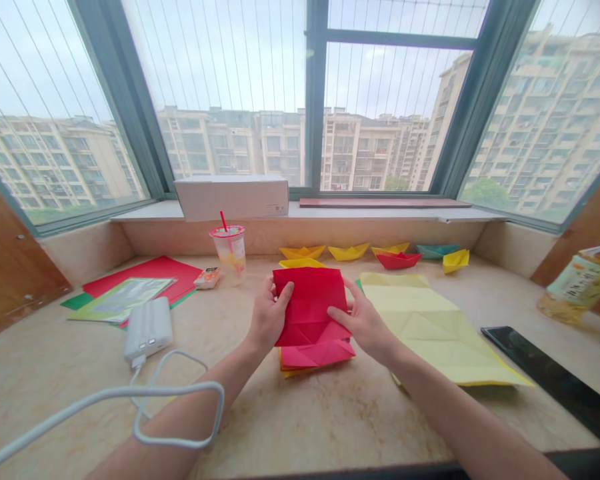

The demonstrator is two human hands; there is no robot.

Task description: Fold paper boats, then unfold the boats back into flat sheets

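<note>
A red sheet of paper [313, 300], creased across its lower part, is held up over the counter between my two hands. My left hand [271, 310] grips its left edge, thumb on the front face. On the right edge, my right hand [363, 313] pinches it with the thumb in front; the other fingers are partly hidden behind. Below it lies a small stack of folded papers [317, 355], pinkish red on top with yellow underneath. Large creased yellow sheets [420, 320] rest to the right of my right hand.
Several folded paper boats [349, 251] line the back. A plastic cup with a straw [231, 257], a power bank [149, 328] with a white cable [175, 393], and coloured sheets [180, 270] stand left. A black phone-like slab [545, 373] and a bottle [583, 283] are right.
</note>
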